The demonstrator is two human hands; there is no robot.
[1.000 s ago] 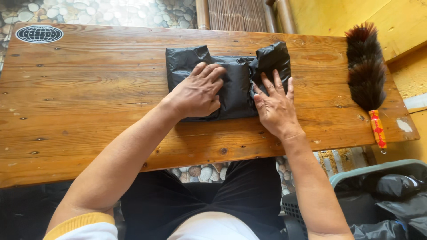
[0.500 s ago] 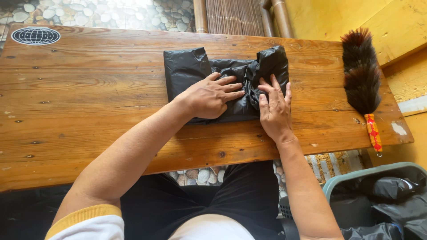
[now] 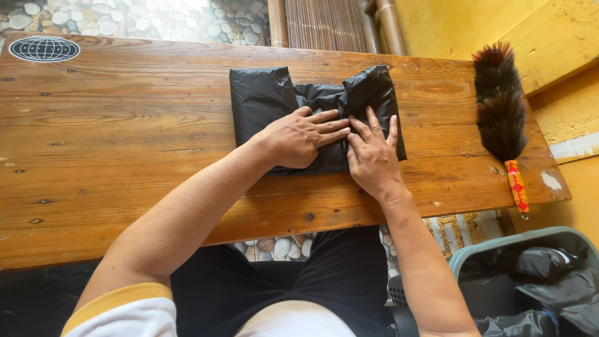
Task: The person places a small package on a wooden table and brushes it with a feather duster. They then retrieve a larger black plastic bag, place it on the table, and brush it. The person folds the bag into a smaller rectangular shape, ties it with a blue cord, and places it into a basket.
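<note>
While I look down from the head camera, the wooden plank table [image 3: 125, 143] fills most of the view, its near edge running just above my lap and its right end stopping beside a yellow wall [image 3: 561, 37]. Wide bare planks stretch to the left of the work, and a narrower strip lies free to the right. Past the far edge I see a pebble floor [image 3: 156, 19] and a slatted bamboo screen [image 3: 324, 22]. Low at the right, beyond the table's corner, a teal-rimmed bin [image 3: 530, 240] holds more dark plastic.

On the middle of the table, nearer the far edge than the near one, lies the folded black plastic bag [image 3: 259, 97], bunched at its centre, with its left flap flat and its right flap raised a little. My left hand [image 3: 298, 138] lies palm down on the bag's lower middle, fingers together and stretched rightward, pressing and not gripping. My right hand [image 3: 371, 156] presses flat just beside it, fingers spread and pointing away, fingertips touching those of the left.

Well apart to the right, a dark feather duster [image 3: 499, 103] lies along the table's end, its red and yellow handle [image 3: 516, 187] reaching the near corner edge.
</note>
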